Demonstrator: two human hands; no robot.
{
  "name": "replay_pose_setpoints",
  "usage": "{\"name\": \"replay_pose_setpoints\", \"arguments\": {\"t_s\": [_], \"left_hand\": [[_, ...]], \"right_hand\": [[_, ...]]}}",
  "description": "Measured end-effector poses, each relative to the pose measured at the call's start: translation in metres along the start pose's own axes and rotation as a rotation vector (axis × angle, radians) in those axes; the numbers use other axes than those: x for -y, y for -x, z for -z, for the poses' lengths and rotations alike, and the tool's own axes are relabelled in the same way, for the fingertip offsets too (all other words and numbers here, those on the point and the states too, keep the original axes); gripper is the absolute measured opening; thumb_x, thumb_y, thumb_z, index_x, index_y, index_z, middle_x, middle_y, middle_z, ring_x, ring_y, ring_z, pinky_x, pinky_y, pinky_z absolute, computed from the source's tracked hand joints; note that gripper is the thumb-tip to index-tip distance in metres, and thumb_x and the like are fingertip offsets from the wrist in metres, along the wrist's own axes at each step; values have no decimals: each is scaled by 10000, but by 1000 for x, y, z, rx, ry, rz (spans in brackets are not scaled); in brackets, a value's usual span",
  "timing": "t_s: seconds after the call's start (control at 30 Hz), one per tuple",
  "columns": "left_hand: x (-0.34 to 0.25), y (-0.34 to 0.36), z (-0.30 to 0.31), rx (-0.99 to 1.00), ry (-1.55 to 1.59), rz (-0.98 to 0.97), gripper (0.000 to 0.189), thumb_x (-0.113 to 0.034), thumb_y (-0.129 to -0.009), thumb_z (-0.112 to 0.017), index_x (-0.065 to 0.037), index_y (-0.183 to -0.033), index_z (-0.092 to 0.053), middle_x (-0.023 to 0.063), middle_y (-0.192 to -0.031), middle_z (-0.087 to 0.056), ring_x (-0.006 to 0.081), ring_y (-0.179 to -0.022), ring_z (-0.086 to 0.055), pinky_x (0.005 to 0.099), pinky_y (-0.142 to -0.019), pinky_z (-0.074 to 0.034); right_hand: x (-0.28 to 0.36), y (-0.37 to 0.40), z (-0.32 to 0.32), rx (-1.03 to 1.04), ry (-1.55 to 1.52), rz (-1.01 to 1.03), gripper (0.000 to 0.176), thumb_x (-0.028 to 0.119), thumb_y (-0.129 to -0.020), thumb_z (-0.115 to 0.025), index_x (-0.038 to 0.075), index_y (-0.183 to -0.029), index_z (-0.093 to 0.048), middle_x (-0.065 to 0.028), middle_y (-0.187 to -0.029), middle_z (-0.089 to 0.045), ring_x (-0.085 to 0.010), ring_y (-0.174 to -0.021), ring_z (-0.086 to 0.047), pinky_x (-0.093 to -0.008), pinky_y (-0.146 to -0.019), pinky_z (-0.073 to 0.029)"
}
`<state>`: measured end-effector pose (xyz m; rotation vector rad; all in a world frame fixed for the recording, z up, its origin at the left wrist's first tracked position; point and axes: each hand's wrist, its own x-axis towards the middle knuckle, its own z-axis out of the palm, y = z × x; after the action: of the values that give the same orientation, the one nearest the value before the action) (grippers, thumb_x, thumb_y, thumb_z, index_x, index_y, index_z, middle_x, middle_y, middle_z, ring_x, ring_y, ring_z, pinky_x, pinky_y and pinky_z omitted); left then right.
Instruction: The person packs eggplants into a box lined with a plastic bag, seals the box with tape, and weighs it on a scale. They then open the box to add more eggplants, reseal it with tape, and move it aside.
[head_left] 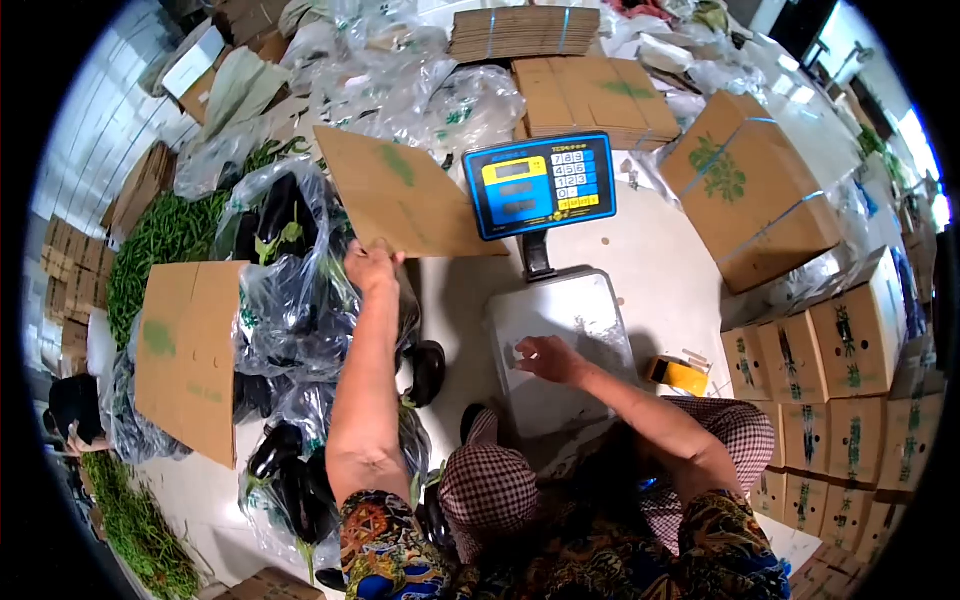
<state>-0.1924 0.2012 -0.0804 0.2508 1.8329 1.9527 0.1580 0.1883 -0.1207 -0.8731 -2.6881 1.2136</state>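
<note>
Crinkled bags point(262, 335) of glossy eggplants point(428, 374) and stacked boxes point(850, 335) flank the metal-topped scale point(555, 308). The left hand point(373, 267) clamps flat cardboard point(410, 195); the right hand point(550, 359) hangs loosely open.

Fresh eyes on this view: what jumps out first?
The blue-framed digital scale display stands upper centre, above its rectangular grey metal weighing platform. Left of the display, the left hand grips a flat brown cardboard sheet, near glossy, near-black eggplants in clear plastic bags.

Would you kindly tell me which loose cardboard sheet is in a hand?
The sheet beside the blue display: the left hand grips its lower edge, whereas no hand touches the other sheet, farther left.
</note>
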Motion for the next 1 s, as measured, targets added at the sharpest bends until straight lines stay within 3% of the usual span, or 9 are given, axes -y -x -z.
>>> {"name": "replay_pose_setpoints", "arguments": {"t_s": [0.17, 0.3, 0.5, 0.67, 0.8, 0.83, 0.87, 0.9, 1.0], "left_hand": [[-103, 36, 25, 65, -10, -325, 87, -73, -880, -570, -10, -938, -577, 75, -871, -621, 151, -673, -596, 256, -515, -530], [-183, 102, 53, 49, -205, -686, 171, -139, -917, -564, -13, -1032, -567, 49, -913, -619, 121, -750, -597, 240, -594, -524], [-286, 238, 87, 99, -374, -883, 217, -155, -937, -556, 21, -1060, -580, 52, -864, -601, 107, -700, -574, 256, -625, -481], [-301, 288, 119, 316, -468, -960, 188, -130, -916, -580, 24, -1023, -602, 56, -793, -591, 117, -693, -576, 255, -620, -457], [-295, 300, 115, 582, -488, -953, 164, -19, -859, -591, 35, -1012, -617, 87, -913, -668, 133, -773, -604, 263, -711, -490], [-293, 297, 110, 599, -547, -948, 166, -22, -856, -595, 28, -1013, -618, 84, -920, -670, 135, -782, -607, 266, -726, -491], [-289, 290, 104, 616, -611, -941, 168, -25, -854, -600, 22, -1014, -619, 81, -926, -672, 138, -792, -611, 268, -742, -493], [-282, 281, 96, 632, -681, -931, 171, -29, -851, -605, 16, -1016, -621, 78, -933, -673, 141, -801, -614, 270, -757, -494], [-231, 231, 57, 685, -561, -750, 261, -62, -850, -625, -7, -1102, -589, 76, -1033, -653, 159, -927, -615, 276, -838, -485]], "right_hand": [[32, -5, 48, -163, -87, 96, 300, 230, -813, -668, 21, -1022, -618, -171, -913, -662, -338, -824, -654, -428, -722, -528], [85, -1, 100, -168, -29, 38, 364, 164, -815, -666, -4, -1123, -571, -206, -1059, -623, -352, -986, -622, -439, -843, -504], [191, 56, 204, -918, 387, 663, 725, 72, -689, -720, 77, -1363, -453, -194, -1414, -389, -361, -1284, -375, -439, -1055, -340], [251, 157, 288, -1397, 989, 612, 904, 159, -609, -819, 93, -1408, -400, -191, -1465, -356, -349, -1321, -353, -426, -1065, -279], [254, 227, 298, -1053, 1211, 201, 949, 269, -653, -817, 86, -1447, -331, -179, -1376, -467, -320, -1268, -424, -424, -972, -338], [262, 239, 290, -813, 1118, -55, 772, 218, -661, -806, 67, -1339, -469, -163, -1165, -593, -322, -1103, -540, -407, -891, -395], [246, 250, 291, -719, 960, 136, 451, 228, -739, -738, 66, -1130, -581, -79, -795, -625, -265, -823, -618, -398, -711, -447], [225, 253, 289, -519, 839, 154, 223, 254, -796, -685, 75, -893, -594, -76, -664, -589, -284, -670, -615, -402, -589, -482], [210, 251, 243, -151, 773, 18, 208, 242, -893, -585, 42, -839, -568, -87, -693, -609, -274, -612, -617, -410, -532, -511]]}}
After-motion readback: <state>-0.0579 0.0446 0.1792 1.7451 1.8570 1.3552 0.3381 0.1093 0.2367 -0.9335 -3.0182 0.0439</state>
